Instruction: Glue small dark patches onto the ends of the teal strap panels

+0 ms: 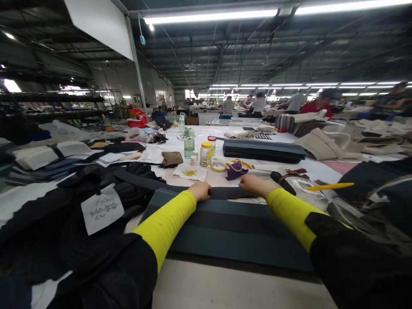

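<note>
Black strip (225, 193) sits mid-frame, long axis left-right, along the far edge of the teal cloth stack (231, 249) at lower centre. My left hand (201, 191) is over the strip – it's the one nearer the stack. My right hand (254, 185) is by the strip's right part, purple cloth (236, 171) just beyond. Fingers curled on both – can't tell if either pinches the strip.

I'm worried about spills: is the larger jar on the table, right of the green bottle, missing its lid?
No, the larger jar has a yellow lid on top.
</note>
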Action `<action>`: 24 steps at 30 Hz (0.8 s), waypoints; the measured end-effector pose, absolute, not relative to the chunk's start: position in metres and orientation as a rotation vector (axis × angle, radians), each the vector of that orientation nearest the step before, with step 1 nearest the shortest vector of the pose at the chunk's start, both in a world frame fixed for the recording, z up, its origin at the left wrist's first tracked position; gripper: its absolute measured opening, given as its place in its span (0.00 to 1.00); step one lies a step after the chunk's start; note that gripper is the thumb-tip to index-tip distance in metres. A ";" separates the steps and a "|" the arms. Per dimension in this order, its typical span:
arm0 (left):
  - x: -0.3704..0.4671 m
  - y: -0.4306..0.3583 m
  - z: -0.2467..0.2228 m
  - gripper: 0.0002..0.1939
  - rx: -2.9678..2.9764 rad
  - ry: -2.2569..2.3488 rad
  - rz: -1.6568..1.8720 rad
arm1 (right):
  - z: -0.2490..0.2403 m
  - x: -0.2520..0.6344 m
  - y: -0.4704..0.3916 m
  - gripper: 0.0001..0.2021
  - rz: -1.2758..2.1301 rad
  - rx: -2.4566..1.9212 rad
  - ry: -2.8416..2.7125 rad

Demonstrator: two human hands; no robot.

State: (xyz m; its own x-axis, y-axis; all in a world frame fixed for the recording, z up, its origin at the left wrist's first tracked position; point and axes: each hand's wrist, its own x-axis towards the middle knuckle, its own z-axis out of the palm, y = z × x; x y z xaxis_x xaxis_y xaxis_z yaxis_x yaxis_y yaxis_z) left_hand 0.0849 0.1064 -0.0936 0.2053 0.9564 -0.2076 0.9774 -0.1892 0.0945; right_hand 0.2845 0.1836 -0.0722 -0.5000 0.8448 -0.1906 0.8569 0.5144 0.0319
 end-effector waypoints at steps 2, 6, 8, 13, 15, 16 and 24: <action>0.084 0.105 -0.098 0.15 2.267 1.874 -0.145 | -0.081 0.285 0.191 0.14 -0.171 1.561 2.505; 0.083 0.103 -0.100 0.15 2.250 1.894 -0.130 | -0.092 0.283 0.196 0.15 -0.373 1.653 2.435; 0.084 0.103 -0.099 0.15 2.236 1.907 -0.114 | -0.093 0.279 0.196 0.16 -0.496 1.667 2.430; 0.085 0.102 -0.101 0.16 2.184 1.958 -0.031 | -0.089 0.267 0.189 0.18 -0.789 1.606 2.482; 0.084 0.101 -0.103 0.17 2.155 1.980 0.016 | -0.085 0.262 0.187 0.17 -0.825 1.560 2.465; 0.084 0.101 -0.103 0.18 2.141 1.989 0.039 | -0.083 0.258 0.187 0.17 -0.814 1.543 2.452; 0.080 0.099 -0.110 0.19 2.014 2.035 0.223 | -0.076 0.207 0.184 0.14 -0.592 1.452 2.395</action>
State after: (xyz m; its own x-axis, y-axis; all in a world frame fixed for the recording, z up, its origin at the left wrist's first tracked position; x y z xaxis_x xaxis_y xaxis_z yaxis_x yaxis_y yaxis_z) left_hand 0.0801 0.0993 -0.1100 0.0018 0.9967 -0.0817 0.9553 0.0224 0.2948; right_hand 0.2074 0.1841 -0.0761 -0.4569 0.7754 -0.4359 0.8892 0.4116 -0.1998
